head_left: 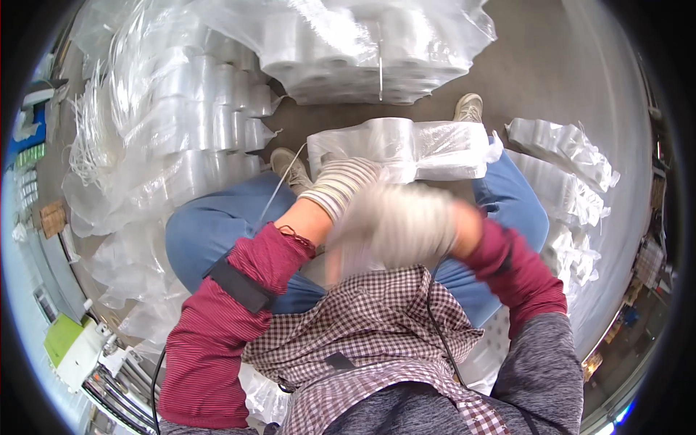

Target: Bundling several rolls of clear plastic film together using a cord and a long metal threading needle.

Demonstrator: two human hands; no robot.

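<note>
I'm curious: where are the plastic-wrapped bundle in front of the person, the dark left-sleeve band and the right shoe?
Plastic-wrapped bundle (406, 148): head view, middle of its wrapped surface.
Dark left-sleeve band (240, 285): head view, its broad flat face.
Right shoe (469, 109): head view, its upper.

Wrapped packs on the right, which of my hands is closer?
The right. Your right hand, blurred, is to the left of the wrapped packs; your left hand is farther left.

In front of you, the bundle (397, 141) lies crosswise, long, whitish and blocky, wrapped in clear, creased film (495, 149). Its middle is glossy and rounded; the film bunches loosely at the right end. Its near left corner is hidden from you.
</note>
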